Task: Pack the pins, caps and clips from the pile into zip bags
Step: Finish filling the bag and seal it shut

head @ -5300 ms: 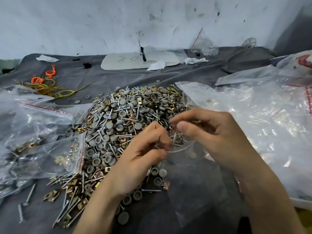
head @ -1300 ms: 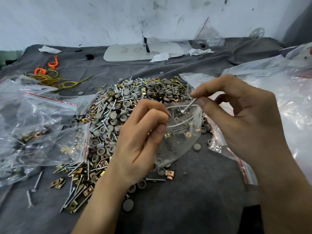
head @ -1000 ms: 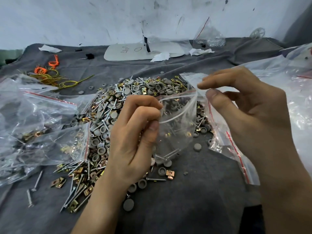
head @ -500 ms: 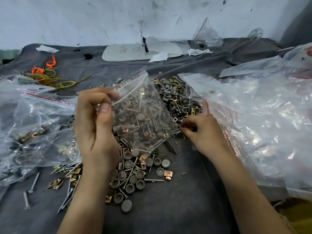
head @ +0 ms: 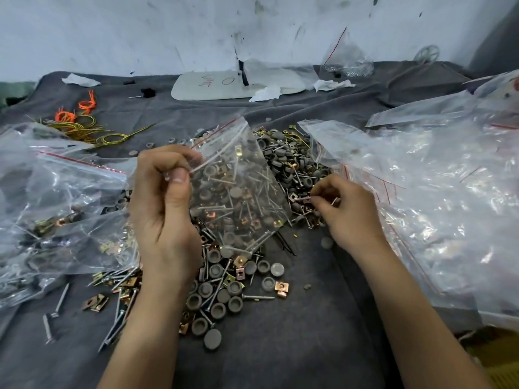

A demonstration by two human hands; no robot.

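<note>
Right hand (head: 348, 211) off zip bag (head: 241, 175); now — pinching pins (head: 305, 197)

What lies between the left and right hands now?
Head view: the small clear plastic zip bag, pinched by the left hand, hangs over the pile of metal pins, grey caps and brass clips beside the right hand.

Workshop packing bench: hardware pile (head: 283, 164), zip bags (head: 438, 197), scuffed wall (head: 168, 29).

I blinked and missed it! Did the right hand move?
Yes. The right hand dropped from beside the small clear zip bag onto the right edge of the pile of grey caps, metal pins and brass clips.
</note>
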